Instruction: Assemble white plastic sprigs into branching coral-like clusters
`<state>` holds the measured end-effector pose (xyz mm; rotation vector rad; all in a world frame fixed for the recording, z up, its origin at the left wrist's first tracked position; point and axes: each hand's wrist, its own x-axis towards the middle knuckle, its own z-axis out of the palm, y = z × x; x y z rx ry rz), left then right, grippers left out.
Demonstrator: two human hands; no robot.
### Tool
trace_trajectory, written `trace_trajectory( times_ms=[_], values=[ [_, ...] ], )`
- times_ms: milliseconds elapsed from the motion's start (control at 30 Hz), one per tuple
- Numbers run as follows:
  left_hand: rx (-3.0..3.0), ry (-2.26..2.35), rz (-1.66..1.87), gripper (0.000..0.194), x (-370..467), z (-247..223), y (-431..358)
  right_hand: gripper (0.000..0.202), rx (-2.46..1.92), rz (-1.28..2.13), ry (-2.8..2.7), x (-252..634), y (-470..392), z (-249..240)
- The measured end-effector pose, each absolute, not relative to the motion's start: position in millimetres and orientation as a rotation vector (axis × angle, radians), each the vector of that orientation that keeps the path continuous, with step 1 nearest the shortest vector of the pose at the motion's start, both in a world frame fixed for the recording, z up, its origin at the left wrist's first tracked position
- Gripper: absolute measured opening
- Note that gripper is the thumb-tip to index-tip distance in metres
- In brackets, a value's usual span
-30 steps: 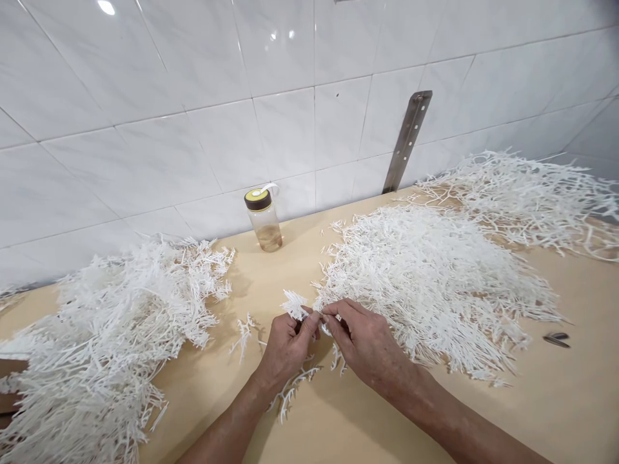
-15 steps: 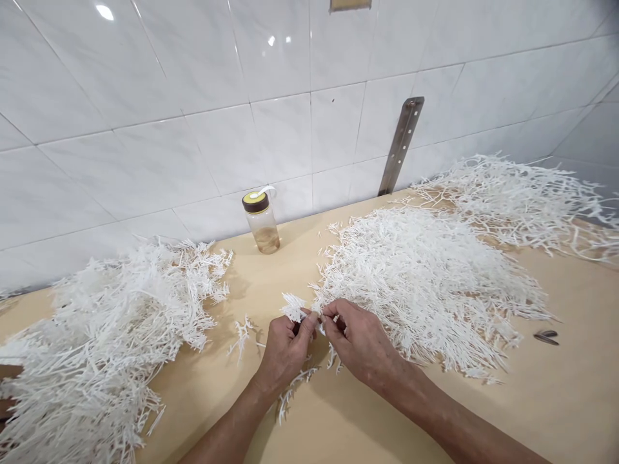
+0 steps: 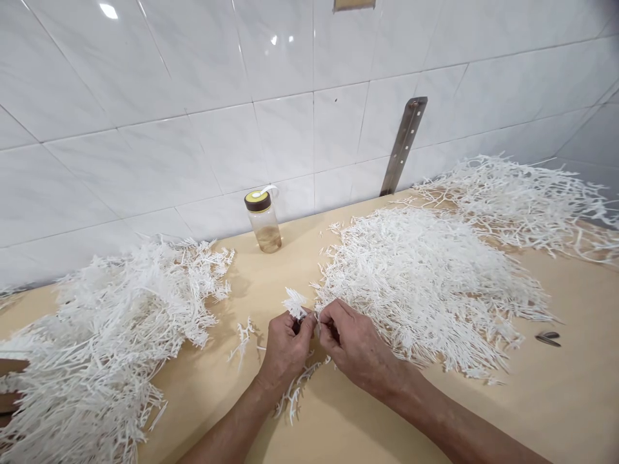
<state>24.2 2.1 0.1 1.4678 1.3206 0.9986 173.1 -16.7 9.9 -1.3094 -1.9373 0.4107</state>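
Right hand (image 3: 355, 341) slightly closer; white sprig (image 3: 294, 303) pinched, in left hand (image 3: 284, 348)

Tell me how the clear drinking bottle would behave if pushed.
The drinking bottle would probably tip if pushed near its lid, being taller than wide. Toppled, its round body would likely roll. Brownish contents sitting low may steady it slightly.

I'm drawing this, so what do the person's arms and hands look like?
The left hand and right hand have no gloves, the wrists no watch. No sleeves show on the forearms. The hands are partly hidden, so I can't tell about rings.
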Motion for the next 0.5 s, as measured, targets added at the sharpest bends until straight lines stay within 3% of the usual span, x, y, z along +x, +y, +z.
trace_trajectory(
  times_ms=[167, 400, 500],
  values=[
    [1.5, 1.324, 1.037, 0.032, 25, -5, 0, 0.012, -1.345, 0.515, -1.902, 172, -21, 9],
    [1.34, 1.318, 1.112, 0.037, 21, -4, 6, 0.009, -1.153, 1.18, -1.794, 162, -38, 22],
    [1.308, 1.226, 1.115, 0.035, 17, -3, 8, 0.008, -1.238, 1.185, -1.638, 171, -32, 26]
  ],
)
